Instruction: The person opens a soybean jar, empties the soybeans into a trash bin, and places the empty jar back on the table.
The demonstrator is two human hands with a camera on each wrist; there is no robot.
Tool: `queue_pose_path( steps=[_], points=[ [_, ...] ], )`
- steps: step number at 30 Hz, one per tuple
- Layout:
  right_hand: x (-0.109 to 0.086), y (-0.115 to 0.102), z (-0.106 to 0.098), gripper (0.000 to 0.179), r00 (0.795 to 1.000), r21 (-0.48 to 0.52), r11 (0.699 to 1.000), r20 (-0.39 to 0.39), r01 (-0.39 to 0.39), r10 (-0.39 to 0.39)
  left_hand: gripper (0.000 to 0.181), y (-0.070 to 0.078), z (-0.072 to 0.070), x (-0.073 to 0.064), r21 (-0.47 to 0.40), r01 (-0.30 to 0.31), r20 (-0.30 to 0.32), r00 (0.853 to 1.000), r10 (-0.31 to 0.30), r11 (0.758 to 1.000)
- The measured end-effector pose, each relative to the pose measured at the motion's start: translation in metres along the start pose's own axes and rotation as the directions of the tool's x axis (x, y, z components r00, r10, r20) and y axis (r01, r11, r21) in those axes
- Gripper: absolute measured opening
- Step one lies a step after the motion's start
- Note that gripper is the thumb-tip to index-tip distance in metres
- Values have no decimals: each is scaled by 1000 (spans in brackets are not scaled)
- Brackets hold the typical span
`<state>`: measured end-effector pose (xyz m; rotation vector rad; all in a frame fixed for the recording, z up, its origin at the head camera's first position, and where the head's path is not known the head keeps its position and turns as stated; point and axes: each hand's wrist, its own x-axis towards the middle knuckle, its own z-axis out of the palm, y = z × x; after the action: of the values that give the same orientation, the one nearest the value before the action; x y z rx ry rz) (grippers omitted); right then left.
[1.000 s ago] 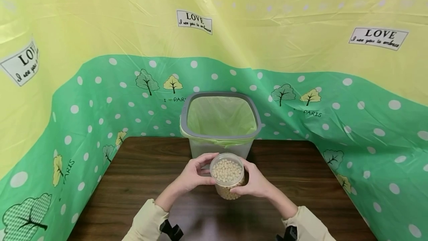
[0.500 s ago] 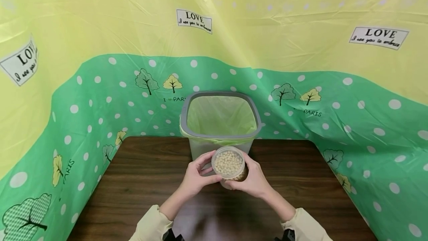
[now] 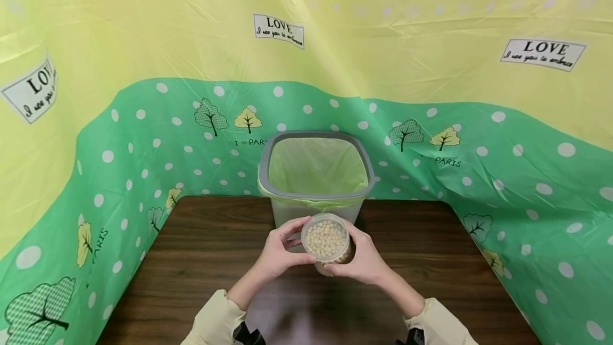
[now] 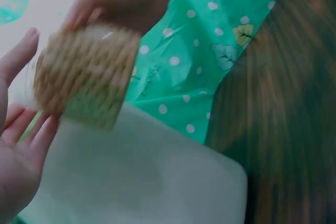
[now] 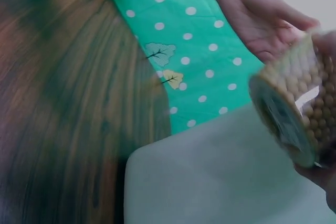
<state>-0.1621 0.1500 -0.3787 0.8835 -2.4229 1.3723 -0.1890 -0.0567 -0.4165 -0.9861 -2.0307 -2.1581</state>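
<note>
A clear round jar [image 3: 325, 239] full of small beige beads is held above the dark wooden table [image 3: 201, 249], just in front of a bin. My left hand [image 3: 278, 252] cups its lidded end, thumb on top and fingers below. My right hand [image 3: 366, 257] grips the other side. In the left wrist view the jar [image 4: 84, 77] lies tilted between my left hand [image 4: 18, 150] and my right hand [image 4: 121, 1]. The right wrist view shows the jar [image 5: 299, 103] with its lid turned towards my left hand [image 5: 260, 22]; my right hand [image 5: 328, 192] shows only at the frame's edge.
A translucent bin with a grey rim [image 3: 268, 164] and a green liner stands at the table's far edge, close behind the jar; its pale wall [image 4: 136, 171] [image 5: 220, 182] fills both wrist views. A green and yellow dotted cloth [image 3: 143, 137] walls the table on three sides.
Both hands have carried the jar a little up and away from me, closer to the bin, and tipped it slightly.
</note>
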Motion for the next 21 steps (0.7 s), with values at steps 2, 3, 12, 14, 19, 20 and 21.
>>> queue_pose_path(
  steps=[2, 3, 12, 14, 19, 20, 21],
  points=[
    [1, -3, 3, 79, 998, -60, 998, -58, -11, 8, 67, -1, 5, -1, 32, -14, -71, 997, 16, 999],
    [2, -4, 3, 80, 997, -79, 997, -79, -18, 12, 67, -1, 7, -1, 45, -15, -95, 995, 19, 999],
    [0, 26, -2, 77, 998, 38, 999, 55, 3, -5, 60, -3, -9, 5, -91, 15, 69, 998, -9, 996],
    [-1, 36, -3, 79, 992, 80, 997, 126, 11, -21, 68, -2, -12, 7, -106, 37, 144, 989, -21, 994],
    [-2, 43, 0, 81, 990, 80, 996, 131, 41, -52, 79, 0, -10, 7, -38, 30, 170, 985, -23, 999],
    [-2, 43, 1, 81, 993, 55, 997, 102, 51, -57, 77, 1, -8, 6, -21, 20, 138, 990, -17, 1000],
    [-2, 42, 2, 82, 996, 26, 998, 70, 59, -61, 76, 1, -5, 5, -3, 9, 102, 995, -9, 1000]
  ],
)
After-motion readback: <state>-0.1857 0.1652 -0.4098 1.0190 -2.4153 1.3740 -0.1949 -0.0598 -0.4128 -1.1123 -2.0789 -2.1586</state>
